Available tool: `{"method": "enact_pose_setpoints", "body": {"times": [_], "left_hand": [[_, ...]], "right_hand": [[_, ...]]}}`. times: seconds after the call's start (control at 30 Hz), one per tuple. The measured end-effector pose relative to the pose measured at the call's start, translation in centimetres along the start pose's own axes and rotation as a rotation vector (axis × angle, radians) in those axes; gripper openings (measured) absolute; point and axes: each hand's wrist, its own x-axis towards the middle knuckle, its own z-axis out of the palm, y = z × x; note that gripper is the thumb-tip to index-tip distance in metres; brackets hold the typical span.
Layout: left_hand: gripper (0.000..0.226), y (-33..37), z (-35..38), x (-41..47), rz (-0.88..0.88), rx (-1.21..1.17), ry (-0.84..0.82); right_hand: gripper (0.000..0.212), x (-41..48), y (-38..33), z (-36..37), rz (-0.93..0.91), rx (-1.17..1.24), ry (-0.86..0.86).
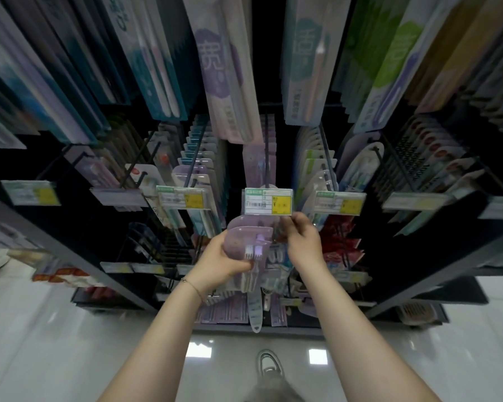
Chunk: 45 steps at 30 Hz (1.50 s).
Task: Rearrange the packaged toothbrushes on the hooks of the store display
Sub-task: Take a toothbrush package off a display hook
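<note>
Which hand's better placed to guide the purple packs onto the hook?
Right hand, probably: it's up at the price tag, nearest the hook. The left hand grips the purple packs lower down, carrying them.

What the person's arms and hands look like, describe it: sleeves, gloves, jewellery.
Both forearms are bare, with no sleeves in view. The left hand and right hand wear no gloves. A thin chain bracelet circles the left wrist. No watch shows.
</note>
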Motion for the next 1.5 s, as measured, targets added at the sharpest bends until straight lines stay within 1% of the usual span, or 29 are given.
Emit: {"method": "enact_pose_setpoints", "body": {"times": [0.2,0.37,0.43,0.6,0.73,0.83,0.97,1.1,1.27,1.5], "left_hand": [[0.043,-0.7,-0.4,-1.2,-0.023,-0.018,0.057],[0.042,-0.8,-0.2,-2.1,-0.027,-0.011,0.076],[0.043,-0.8,-0.1,-2.4,-0.032,-0.018,0.085],[0.041,-0.7,0.1,-2.0,-0.041,-0.018,0.11],[0.041,-0.2,1.1,-0.6,-0.05,-0.016,0.12],[0.046,0.2,2.2,0.3,-0.067,-0.039,0.127],[0.045,0.4,3.5,1.1,-0.078,-0.039,0.129],[0.047,0.3,4.1,1.4,-0.089,-0.047,0.141],[0.047,-0.1,4.0,1.7,-0.104,-0.042,0.167],[0.049,0.1,3.9,2.0,-0.107,-0.046,0.194]], "right_hand": [[0.023,-0.3,-0.2,-0.1,-0.024,-0.032,-0.009],[0.021,-0.7,-0.5,0.3,-0.078,-0.087,-0.046],[0.019,-1.1,-0.3,0.2,-0.071,-0.103,-0.051],[0.012,-1.9,1.4,-1.7,-0.023,-0.113,0.031],[0.016,-1.8,2.4,-4.4,0.017,-0.115,0.12],[0.016,-1.5,2.6,-6.2,0.001,-0.111,0.193],[0.018,-0.9,2.4,-7.9,-0.001,-0.093,0.274],[0.02,-0.2,2.0,-8.8,-0.002,-0.089,0.28],[0.022,0.2,1.6,-8.7,-0.047,-0.124,0.268],[0.022,1.6,2.1,-8.3,0.022,-0.093,0.251]]}}
